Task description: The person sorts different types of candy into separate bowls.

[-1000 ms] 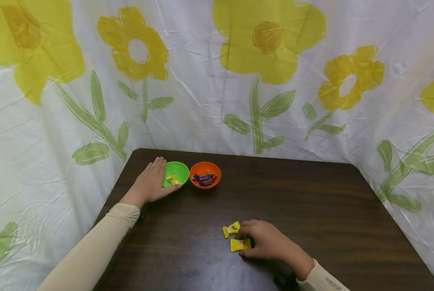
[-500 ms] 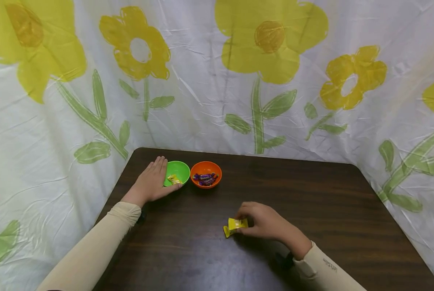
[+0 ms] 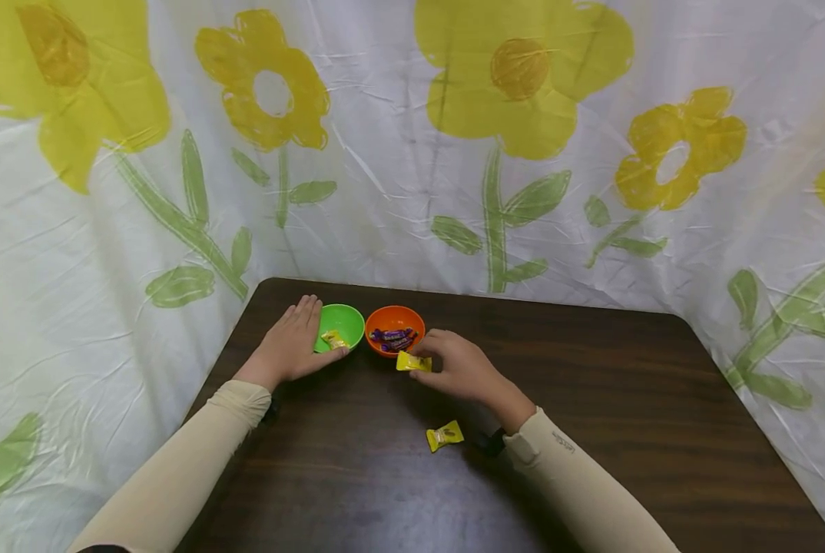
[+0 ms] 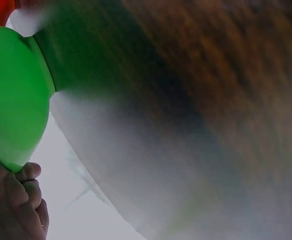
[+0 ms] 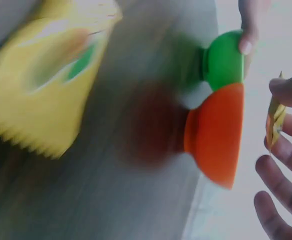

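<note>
My left hand (image 3: 289, 343) rests with straight fingers against the left side of a green bowl (image 3: 349, 321), its thumb along the near rim. One yellow-wrapped candy (image 3: 334, 339) lies in that bowl. Close beside it stands an orange bowl (image 3: 395, 313) holding several purple-wrapped candies (image 3: 394, 338). Between thumb and index finger my right hand (image 3: 462, 369) pinches a yellow-wrapped candy (image 3: 412, 362), held up just before the orange bowl's near rim. In the right wrist view the pinched candy (image 5: 275, 120) is seen edge-on, the other fingers spread.
Another yellow-wrapped candy (image 3: 445, 436) lies on the dark wooden table (image 3: 592, 384), below the right hand; it looms large in the right wrist view. A white curtain (image 3: 378, 153) with yellow flowers hangs behind the table and along its sides.
My right hand has picked a yellow candy off the table and carried it forward and left toward the bowls. The other loose candy stays put. The left hand keeps its place at the green bowl.
</note>
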The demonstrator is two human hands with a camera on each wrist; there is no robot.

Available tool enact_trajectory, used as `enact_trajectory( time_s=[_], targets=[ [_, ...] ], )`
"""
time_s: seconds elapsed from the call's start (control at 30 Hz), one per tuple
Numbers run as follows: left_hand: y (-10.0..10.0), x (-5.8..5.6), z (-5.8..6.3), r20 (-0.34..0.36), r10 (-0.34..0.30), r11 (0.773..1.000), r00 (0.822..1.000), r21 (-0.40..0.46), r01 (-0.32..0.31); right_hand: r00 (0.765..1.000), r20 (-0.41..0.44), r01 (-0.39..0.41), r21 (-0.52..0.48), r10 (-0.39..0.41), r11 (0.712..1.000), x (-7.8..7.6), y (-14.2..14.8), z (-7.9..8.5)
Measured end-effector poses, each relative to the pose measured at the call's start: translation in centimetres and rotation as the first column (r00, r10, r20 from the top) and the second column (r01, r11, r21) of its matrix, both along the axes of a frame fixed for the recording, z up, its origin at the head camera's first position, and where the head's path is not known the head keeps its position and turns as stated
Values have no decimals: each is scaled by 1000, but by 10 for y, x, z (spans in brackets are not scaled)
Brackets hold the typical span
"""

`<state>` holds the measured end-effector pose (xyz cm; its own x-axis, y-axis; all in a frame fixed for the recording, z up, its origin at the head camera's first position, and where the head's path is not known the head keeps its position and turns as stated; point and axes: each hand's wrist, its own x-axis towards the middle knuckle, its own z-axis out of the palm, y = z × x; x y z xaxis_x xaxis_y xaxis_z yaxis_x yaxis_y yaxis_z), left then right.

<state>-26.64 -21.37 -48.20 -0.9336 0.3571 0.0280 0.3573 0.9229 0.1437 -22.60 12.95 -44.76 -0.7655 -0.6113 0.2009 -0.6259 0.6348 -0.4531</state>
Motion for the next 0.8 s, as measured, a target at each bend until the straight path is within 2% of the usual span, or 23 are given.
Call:
enact_trajectory(
  time_s=[0.2, 0.33, 0.5, 0.67, 0.8],
  targets=[
    [0, -1, 0, 6, 4, 1000, 1000, -6, -4, 998, -53, 38, -16, -39, 999, -19, -34, 0],
    [0, -1, 0, 1, 4, 1000, 1000, -7, -4, 995, -80, 64, 18, -62, 998, -30, -55, 2],
    [0, 0, 1, -6, 3, 1000, 1000, -4, -3, 993, -110, 60, 50, -54, 997, -42, -82, 4],
    [1, 2, 3, -7, -4, 1000, 1000, 3, 4, 989, -133, 70, 64, -61, 995, -49, -104, 5],
    [0, 3, 4, -6, -6, 1000, 1000, 2, 6, 993, -102, 71, 82, -62, 994, -50, -114, 7]
  ],
)
